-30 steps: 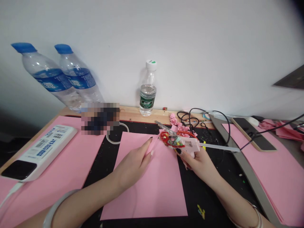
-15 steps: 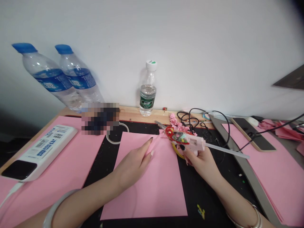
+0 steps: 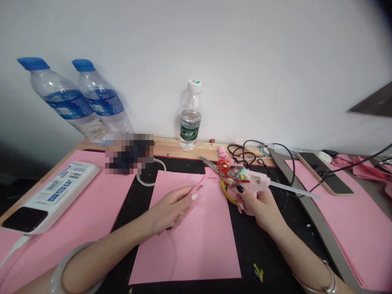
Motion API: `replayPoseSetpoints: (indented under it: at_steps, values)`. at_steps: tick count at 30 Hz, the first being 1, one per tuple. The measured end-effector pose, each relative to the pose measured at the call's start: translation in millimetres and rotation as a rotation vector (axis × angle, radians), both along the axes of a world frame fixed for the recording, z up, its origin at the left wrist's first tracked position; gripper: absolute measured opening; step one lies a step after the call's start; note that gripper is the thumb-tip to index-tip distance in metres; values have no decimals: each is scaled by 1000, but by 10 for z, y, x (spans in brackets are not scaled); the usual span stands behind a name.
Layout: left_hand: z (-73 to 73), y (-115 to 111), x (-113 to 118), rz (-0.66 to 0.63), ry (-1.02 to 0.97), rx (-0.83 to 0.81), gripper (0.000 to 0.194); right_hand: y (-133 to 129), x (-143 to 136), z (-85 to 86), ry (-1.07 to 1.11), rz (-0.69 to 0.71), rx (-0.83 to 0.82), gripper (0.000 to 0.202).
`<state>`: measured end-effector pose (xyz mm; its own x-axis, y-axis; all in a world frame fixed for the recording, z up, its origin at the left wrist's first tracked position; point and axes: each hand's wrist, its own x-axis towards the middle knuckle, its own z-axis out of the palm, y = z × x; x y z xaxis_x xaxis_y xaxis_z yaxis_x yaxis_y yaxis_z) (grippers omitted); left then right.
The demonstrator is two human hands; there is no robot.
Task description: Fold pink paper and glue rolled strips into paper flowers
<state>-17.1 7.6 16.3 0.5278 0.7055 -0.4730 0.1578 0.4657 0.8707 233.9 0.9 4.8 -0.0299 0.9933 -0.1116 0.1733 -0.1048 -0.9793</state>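
Observation:
My left hand (image 3: 171,210) is closed around a thin folded strip of pink paper (image 3: 197,185), held slanting above a pink paper sheet (image 3: 199,253). A white hot glue gun (image 3: 255,181) is in my right hand (image 3: 260,206), fingers wrapped round its handle. Its nozzle end, decorated with red and coloured bits, points left toward the strip's upper end. From its back sticks a long translucent glue stick (image 3: 295,190). Scissors (image 3: 208,162) with a yellow handle lie partly hidden behind the gun. Small folded pink paper pieces (image 3: 223,153) sit just beyond.
A water bottle (image 3: 190,122) stands by the wall; two larger bottles (image 3: 69,102) stand at the left. A white power bank (image 3: 52,196) rests on pink paper. Black cables (image 3: 245,153) and a phone (image 3: 326,173) lie at the right, on or near more pink sheets (image 3: 352,220).
My left hand has turned and drawn slightly back, so the strip shows edge-on. The glue gun has shifted a little to the right, its nozzle away from the strip.

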Motion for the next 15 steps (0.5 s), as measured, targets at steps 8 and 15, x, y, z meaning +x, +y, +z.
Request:
replayPoseSetpoints:
  at_steps: [8, 15]
  values:
    - [17, 12, -5, -39, -108, -180, 51, -5, -10, 28, 19, -12, -38, 39]
    - [-63, 65, -24, -89, -245, -285, 40, 12, -10, 53, -30, -1, -133, 42]
